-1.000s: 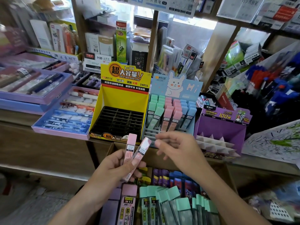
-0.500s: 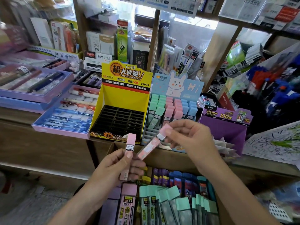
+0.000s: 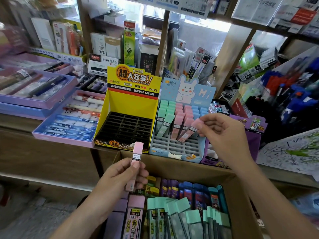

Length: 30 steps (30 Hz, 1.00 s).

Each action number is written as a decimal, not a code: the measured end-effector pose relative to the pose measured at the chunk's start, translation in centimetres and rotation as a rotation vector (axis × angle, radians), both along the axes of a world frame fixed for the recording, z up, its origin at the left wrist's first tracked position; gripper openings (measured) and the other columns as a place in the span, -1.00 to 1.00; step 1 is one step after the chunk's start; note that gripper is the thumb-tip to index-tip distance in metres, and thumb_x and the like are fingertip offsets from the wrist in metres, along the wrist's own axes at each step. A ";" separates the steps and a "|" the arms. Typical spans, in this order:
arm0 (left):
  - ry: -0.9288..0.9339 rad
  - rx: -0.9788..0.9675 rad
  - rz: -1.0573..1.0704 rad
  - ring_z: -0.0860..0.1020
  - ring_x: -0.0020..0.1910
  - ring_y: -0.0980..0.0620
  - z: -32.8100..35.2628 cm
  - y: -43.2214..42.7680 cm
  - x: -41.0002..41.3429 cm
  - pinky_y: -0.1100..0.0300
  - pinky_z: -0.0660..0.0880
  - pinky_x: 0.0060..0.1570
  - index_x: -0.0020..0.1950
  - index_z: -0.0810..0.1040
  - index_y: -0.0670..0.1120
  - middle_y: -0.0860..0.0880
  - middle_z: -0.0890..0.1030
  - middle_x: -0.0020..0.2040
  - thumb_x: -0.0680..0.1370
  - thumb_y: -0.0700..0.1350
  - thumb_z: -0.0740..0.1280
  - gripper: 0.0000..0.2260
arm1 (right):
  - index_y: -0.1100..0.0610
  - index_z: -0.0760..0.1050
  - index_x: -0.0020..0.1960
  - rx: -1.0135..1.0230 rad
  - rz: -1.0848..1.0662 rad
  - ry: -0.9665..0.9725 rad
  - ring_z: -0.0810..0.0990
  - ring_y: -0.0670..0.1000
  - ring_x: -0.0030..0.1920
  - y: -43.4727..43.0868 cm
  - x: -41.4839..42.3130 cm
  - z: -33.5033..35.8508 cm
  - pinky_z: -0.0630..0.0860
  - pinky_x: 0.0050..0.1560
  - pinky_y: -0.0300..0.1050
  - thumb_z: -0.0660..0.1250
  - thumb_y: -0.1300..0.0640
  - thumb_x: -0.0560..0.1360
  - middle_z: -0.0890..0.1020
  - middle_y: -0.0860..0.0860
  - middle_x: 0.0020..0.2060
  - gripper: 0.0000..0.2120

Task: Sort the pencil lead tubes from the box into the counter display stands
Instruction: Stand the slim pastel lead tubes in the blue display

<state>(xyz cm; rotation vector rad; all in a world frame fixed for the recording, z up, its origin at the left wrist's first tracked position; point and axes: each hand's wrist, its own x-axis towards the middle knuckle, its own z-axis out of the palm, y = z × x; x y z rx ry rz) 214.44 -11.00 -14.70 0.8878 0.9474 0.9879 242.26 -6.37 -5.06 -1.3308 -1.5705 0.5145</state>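
Right now your left hand (image 3: 120,176) grips one pink lead tube (image 3: 136,163) between thumb and curled fingers. It holds the tube nearly upright over the far left corner of the cardboard box (image 3: 172,163), in front of the yellow display stand (image 3: 131,102) with its black slotted grid.

Your right hand (image 3: 222,133) pinches the pink cap of a second pink tube (image 3: 188,132), which leans down to the left. Its lower end is at the grey grid of the blue rabbit display stand (image 3: 174,150), just beside the pink tubes already standing there. You cannot tell whether it sits in a slot. That stand's back rows carry mint tubes (image 3: 164,116), pink ones and blue tubes (image 3: 195,109), side by side.

To the right of it, partly behind your right hand, stands a purple display stand (image 3: 253,140). All three stands sit on the wooden counter (image 3: 43,152), next to a tray of pens (image 3: 69,121) on the left.

In the box below your hands lie mint-capped tubes (image 3: 181,211), dark blue packs (image 3: 189,192) and lilac-capped tubes (image 3: 136,202).
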 end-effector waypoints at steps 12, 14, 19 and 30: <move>0.014 0.018 -0.022 0.64 -0.13 -0.07 -0.2 0.1 -0.1 0.16 0.61 -0.11 0.03 0.70 -0.12 -0.18 0.69 -0.08 0.56 0.02 0.32 -0.74 | 0.11 0.63 0.11 0.071 0.025 -0.305 0.64 -0.07 -0.08 0.9 0.6 -0.3 0.60 -0.02 -0.19 0.46 0.27 0.55 0.67 0.01 -0.12 -0.84; 0.021 0.025 -0.027 0.64 -0.13 -0.06 -0.3 0.0 -0.2 0.14 0.60 -0.10 0.04 0.70 -0.12 -0.17 0.69 -0.08 0.56 0.02 0.33 -0.74 | 0.17 0.64 0.11 0.098 0.043 -0.387 0.62 -0.18 -0.06 1.2 0.4 -0.1 0.56 -0.02 -0.33 0.45 0.30 0.55 0.66 -0.04 -0.14 -0.85; 0.024 0.035 -0.026 0.63 -0.15 -0.05 -0.5 0.1 -0.2 0.13 0.59 -0.10 0.05 0.71 -0.10 -0.16 0.68 -0.10 0.54 0.04 0.33 -0.73 | 0.20 0.66 0.14 0.089 0.063 -0.534 0.58 -0.23 -0.15 1.6 0.0 -0.2 0.47 -0.03 -0.48 0.43 0.29 0.57 0.66 -0.06 -0.11 -0.84; 0.062 0.067 -0.011 0.63 -0.15 -0.06 -0.5 0.3 0.0 0.12 0.58 -0.11 0.10 0.71 -0.05 -0.16 0.68 -0.11 0.55 0.06 0.33 -0.73 | 0.13 0.64 0.26 0.073 -0.005 -0.385 0.66 -0.17 -0.11 0.1 0.4 -0.5 0.56 0.01 -0.42 0.45 0.29 0.55 0.69 -0.09 -0.13 -0.71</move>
